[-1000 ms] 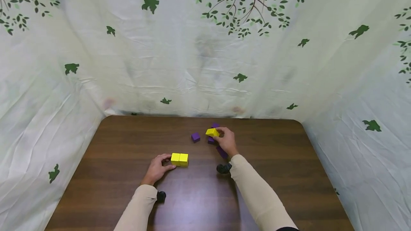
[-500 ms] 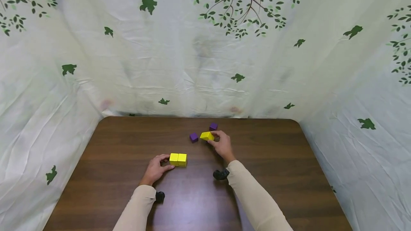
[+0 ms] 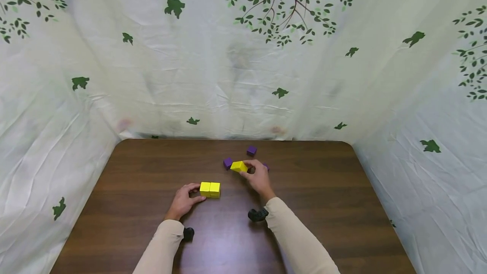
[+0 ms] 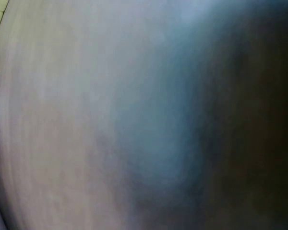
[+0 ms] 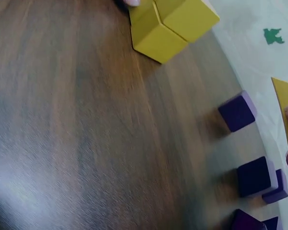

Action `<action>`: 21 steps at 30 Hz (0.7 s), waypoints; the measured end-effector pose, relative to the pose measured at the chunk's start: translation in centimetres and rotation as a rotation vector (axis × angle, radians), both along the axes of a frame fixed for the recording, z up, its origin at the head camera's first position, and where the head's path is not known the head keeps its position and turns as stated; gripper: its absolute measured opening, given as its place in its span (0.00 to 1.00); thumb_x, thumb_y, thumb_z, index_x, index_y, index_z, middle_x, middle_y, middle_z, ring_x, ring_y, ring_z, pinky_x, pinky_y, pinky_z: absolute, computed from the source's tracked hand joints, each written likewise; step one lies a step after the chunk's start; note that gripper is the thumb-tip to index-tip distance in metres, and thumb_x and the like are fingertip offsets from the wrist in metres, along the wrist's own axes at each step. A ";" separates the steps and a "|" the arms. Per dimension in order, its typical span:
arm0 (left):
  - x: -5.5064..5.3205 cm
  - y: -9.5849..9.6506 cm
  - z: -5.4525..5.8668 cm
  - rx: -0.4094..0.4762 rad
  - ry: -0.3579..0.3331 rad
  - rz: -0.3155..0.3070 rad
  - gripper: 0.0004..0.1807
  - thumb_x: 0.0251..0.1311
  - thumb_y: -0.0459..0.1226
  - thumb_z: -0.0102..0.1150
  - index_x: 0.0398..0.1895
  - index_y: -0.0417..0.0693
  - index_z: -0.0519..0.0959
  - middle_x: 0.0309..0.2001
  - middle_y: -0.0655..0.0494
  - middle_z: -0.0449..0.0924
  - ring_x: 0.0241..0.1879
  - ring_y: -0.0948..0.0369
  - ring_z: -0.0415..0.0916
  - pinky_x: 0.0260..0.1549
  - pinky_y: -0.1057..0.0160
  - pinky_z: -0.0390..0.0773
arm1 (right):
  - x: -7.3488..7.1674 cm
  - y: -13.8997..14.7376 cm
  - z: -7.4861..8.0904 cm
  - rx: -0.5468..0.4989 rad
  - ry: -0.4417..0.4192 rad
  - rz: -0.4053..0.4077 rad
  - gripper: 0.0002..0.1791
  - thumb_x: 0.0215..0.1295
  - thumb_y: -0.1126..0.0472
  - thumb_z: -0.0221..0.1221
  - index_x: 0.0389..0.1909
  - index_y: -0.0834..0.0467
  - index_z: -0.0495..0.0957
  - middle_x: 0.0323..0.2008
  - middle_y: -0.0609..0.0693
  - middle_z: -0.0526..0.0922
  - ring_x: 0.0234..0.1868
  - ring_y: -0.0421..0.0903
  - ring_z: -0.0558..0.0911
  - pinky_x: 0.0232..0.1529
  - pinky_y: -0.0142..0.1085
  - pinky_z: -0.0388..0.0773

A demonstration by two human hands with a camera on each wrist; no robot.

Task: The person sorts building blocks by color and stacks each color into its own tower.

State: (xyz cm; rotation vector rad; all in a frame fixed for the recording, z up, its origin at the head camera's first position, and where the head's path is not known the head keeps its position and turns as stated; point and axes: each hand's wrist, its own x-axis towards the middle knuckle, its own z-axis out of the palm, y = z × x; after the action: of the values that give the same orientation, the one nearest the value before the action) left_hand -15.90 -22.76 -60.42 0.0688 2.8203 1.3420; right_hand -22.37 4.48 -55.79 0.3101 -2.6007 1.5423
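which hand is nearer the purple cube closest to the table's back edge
Right: the right hand is in front of that purple cube, pinching a yellow triangular block; the left hand is farther off, front-left, at the yellow cubes.

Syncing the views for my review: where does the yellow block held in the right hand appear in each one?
Head: yellow block, below centre, pinched by the right hand.
Left wrist: not identifiable there; mostly blurred.
Right wrist: yellow block, at the right edge, partly cut off.
Shared landmark: paired yellow blocks, in the head and right wrist views.
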 end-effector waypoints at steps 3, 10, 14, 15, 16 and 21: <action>0.0 0.0 0.0 0.002 0.009 0.005 0.21 0.47 0.34 0.74 0.46 0.38 0.81 0.41 0.49 0.82 0.43 0.51 0.74 0.47 0.50 0.72 | 0.3 -0.2 -0.1 -0.008 0.011 -0.002 0.19 0.52 0.67 0.70 0.46 0.66 0.81 0.40 0.58 0.82 0.40 0.56 0.79 0.42 0.45 0.79; 0.1 0.0 0.4 0.020 -0.010 0.001 0.22 0.48 0.33 0.73 0.47 0.36 0.81 0.42 0.47 0.81 0.43 0.50 0.74 0.47 0.48 0.72 | 1.3 -1.0 0.2 -0.015 0.027 0.011 0.19 0.52 0.65 0.71 0.46 0.63 0.82 0.40 0.54 0.82 0.41 0.50 0.80 0.44 0.39 0.77; 0.1 0.0 0.4 0.027 -0.021 0.001 0.22 0.48 0.33 0.73 0.47 0.37 0.81 0.42 0.47 0.81 0.43 0.50 0.74 0.47 0.48 0.71 | 1.9 -1.5 0.5 -0.037 0.035 0.031 0.19 0.52 0.66 0.71 0.47 0.63 0.82 0.41 0.55 0.82 0.43 0.52 0.80 0.46 0.44 0.78; 0.1 0.0 0.4 0.021 -0.021 0.000 0.22 0.48 0.33 0.73 0.48 0.37 0.81 0.42 0.47 0.82 0.43 0.50 0.74 0.47 0.48 0.71 | 2.0 -1.6 0.5 -0.037 0.033 0.034 0.19 0.52 0.65 0.71 0.47 0.63 0.82 0.41 0.54 0.82 0.43 0.52 0.80 0.47 0.45 0.78; 0.1 0.0 0.4 0.024 -0.027 0.002 0.22 0.48 0.33 0.73 0.48 0.37 0.81 0.42 0.48 0.82 0.44 0.50 0.74 0.47 0.49 0.71 | 2.1 -1.7 0.4 -0.040 0.034 0.040 0.19 0.53 0.65 0.71 0.47 0.63 0.82 0.41 0.54 0.82 0.43 0.52 0.80 0.47 0.45 0.78; 0.1 0.0 0.4 0.013 -0.035 -0.001 0.22 0.48 0.35 0.73 0.49 0.37 0.81 0.42 0.48 0.81 0.44 0.50 0.74 0.47 0.48 0.71 | 2.6 -2.3 0.3 -0.045 0.053 0.062 0.18 0.53 0.64 0.71 0.46 0.61 0.82 0.41 0.52 0.83 0.43 0.49 0.80 0.48 0.45 0.76</action>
State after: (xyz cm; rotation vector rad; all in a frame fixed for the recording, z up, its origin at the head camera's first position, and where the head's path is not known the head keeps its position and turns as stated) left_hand -15.77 -22.80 -60.04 0.0469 2.7829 1.3471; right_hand -19.81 2.13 -55.44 0.4245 -2.5353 1.5872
